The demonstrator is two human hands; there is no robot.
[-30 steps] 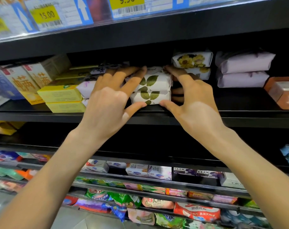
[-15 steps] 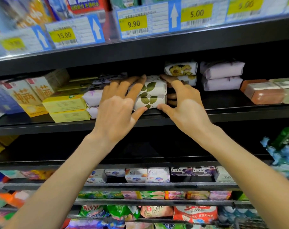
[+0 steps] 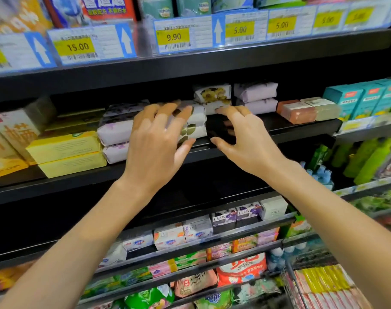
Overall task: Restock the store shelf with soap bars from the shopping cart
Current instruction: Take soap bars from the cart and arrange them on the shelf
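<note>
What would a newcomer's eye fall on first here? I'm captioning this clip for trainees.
Two bare hands at the middle shelf: the left hand lies spread over stacked leaf-print soap bars, the right hand hovers open beside them. Above, yellow price tags line the shelf edge; a cart of packs shows bottom right.

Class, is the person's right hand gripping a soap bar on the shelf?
No, the right hand hovers open beside the leaf-print soap bars.
</note>
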